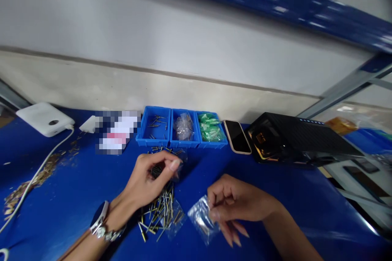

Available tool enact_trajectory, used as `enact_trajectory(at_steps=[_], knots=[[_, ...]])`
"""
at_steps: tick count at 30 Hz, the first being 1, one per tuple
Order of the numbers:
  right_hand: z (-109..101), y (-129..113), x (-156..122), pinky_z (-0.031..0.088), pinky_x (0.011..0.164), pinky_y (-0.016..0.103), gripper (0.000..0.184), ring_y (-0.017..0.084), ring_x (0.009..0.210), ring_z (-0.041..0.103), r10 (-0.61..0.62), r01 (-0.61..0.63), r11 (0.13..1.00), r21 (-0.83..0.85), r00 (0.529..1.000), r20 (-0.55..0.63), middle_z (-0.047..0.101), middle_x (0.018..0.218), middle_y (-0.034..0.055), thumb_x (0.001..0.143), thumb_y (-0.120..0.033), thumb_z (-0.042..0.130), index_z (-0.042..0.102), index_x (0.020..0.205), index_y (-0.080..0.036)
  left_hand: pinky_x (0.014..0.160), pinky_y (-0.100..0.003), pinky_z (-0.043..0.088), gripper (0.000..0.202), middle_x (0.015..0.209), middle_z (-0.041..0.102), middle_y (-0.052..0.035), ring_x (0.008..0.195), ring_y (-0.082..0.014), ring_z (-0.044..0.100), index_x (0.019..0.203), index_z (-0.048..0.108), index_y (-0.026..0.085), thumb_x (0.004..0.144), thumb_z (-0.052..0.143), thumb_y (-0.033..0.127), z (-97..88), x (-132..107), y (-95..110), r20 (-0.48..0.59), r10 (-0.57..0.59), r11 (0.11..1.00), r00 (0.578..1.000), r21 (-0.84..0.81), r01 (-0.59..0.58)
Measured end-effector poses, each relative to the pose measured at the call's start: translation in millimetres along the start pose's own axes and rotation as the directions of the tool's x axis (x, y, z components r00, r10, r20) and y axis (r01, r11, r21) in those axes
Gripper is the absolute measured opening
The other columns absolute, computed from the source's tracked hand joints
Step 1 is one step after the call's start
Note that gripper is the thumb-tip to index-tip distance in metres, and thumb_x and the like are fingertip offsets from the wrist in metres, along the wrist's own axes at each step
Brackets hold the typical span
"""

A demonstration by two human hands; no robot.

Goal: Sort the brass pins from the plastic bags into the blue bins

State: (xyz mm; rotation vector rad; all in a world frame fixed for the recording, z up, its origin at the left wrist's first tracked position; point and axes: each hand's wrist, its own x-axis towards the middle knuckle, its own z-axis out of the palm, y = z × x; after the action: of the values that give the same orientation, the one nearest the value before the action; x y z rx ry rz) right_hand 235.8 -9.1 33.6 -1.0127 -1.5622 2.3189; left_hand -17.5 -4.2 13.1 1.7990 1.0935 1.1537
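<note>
My left hand (154, 177) is closed in a pinch, with a clear plastic bag (177, 174) at its fingertips; what the bag holds is hard to make out. Beneath this hand lies a pile of thin metal pins (165, 208) with brass-coloured ends, partly hidden by the wrist. My right hand (239, 202) pinches the edge of a small clear zip bag (202, 221) with a few thin pieces inside. Another clear bag (176, 222) rests on the table against the pile's right side.
Three blue bins stand behind my hands: one with loose pins (157, 125), one with clear bags (183, 126), one with green packets (210, 127). A phone (237, 136) and a black box (303, 138) sit right. A white device (45, 119) with a cable is left. Debris (39, 177) lies nearby.
</note>
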Motion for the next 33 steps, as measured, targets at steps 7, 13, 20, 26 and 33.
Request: enact_trajectory(at_steps=[7,13,20,26,33], knots=[[-0.6,0.6,18.4,0.056,0.042,0.023,0.033,0.024,0.081,0.076,-0.324,0.334,0.941,-0.057,0.837,-0.440,0.072,0.114,0.0176,0.092,-0.038,0.061,0.061,0.117,-0.016,0.074,-0.032,0.050,0.020,0.085,0.070,-0.0040,0.080,-0.0185,0.064,0.088,0.069,0.018,0.094,0.055,0.031,-4.2,6.5,-15.4,-0.039,0.065,0.941,0.997,0.336,-0.048],[9.2,12.3,29.4,0.050,0.052,0.022,0.019,0.016,0.072,0.068,-0.485,0.090,0.782,-0.617,0.709,-0.511,0.074,0.092,0.0059,0.092,-0.029,0.060,0.070,0.106,-0.021,0.091,-0.046,0.047,0.031,0.113,0.068,-0.0094,0.107,-0.0283,0.058,0.123,0.061,0.018,0.093,0.058,0.025,6.3,13.1,-23.3,0.238,0.046,0.777,0.970,0.602,-0.185],[11.7,14.2,34.8,0.043,0.053,0.022,0.015,0.014,0.070,0.062,-0.546,0.044,0.665,-0.746,0.710,-0.445,0.070,0.086,0.0023,0.091,-0.024,0.058,0.071,0.100,-0.022,0.082,-0.045,0.048,0.016,0.096,0.070,-0.0103,0.094,-0.0297,0.061,0.102,0.069,0.015,0.091,0.058,0.014,26.2,21.4,-21.0,0.253,0.003,0.634,0.967,0.748,-0.197],[8.4,14.1,33.6,0.041,0.055,0.023,0.015,0.012,0.061,0.054,-0.529,0.059,0.737,-0.674,0.672,-0.519,0.061,0.071,-0.0012,0.092,-0.030,0.060,0.070,0.098,-0.021,0.083,-0.038,0.053,0.019,0.096,0.073,-0.0061,0.088,-0.0215,0.066,0.102,0.073,0.020,0.096,0.056,0.024,17.7,18.1,-20.7,0.074,-0.033,0.949,0.997,0.314,0.008],[11.5,15.4,38.9,0.039,0.037,0.018,0.044,0.010,0.050,0.055,-0.359,0.264,0.932,-0.248,0.764,-0.536,0.070,0.080,0.0028,0.092,-0.038,0.061,0.053,0.131,-0.019,0.074,-0.032,0.061,0.019,0.100,0.070,-0.0073,0.084,-0.0175,0.069,0.099,0.077,0.022,0.093,0.061,0.030,18.3,11.0,-9.2,0.090,-0.200,0.930,0.976,-0.297,0.218]])
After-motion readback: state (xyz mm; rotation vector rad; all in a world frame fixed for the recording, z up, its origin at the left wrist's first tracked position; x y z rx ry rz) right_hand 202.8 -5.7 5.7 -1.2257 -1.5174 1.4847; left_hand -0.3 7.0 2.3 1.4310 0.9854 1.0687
